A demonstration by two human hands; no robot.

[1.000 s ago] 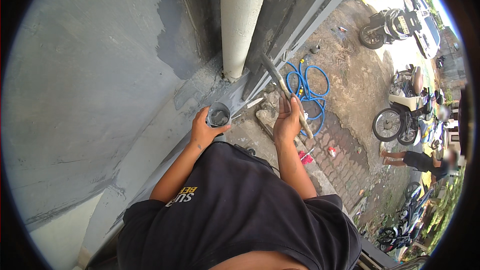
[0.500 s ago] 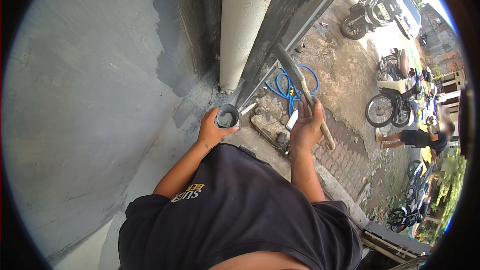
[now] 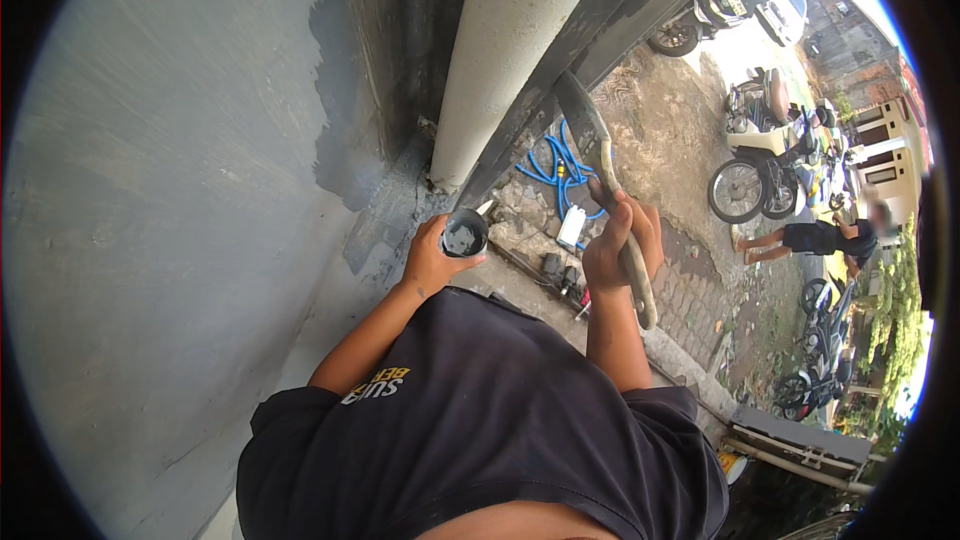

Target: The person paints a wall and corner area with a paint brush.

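Note:
My left hand (image 3: 430, 258) is wrapped round a small dark cup (image 3: 464, 233) with grey, paint-like stuff inside, its mouth facing up. My right hand (image 3: 622, 245) closes on a long, slightly curved tool (image 3: 592, 120). Its far end is flat and grey, and a pale, worn handle (image 3: 640, 292) sticks out below my fingers; whether it is a brush or a blade I cannot tell. The tool's far end overlaps the dark metal frame in view; contact cannot be made out. Beyond the cup a white pipe (image 3: 500, 70) rises beside the grey wall (image 3: 180, 190), which has a darker grey patch.
A blue hose (image 3: 562, 165) lies coiled on the ground past the frame. Near it are a white container (image 3: 571, 226) and rubble. Parked motorcycles (image 3: 765, 155) and a person in dark clothes (image 3: 820, 237) are off to the right.
My right hand has closed its fingers round the tool, which lay against a more open palm before. The cup has shifted slightly to the right, and the view has turned a little.

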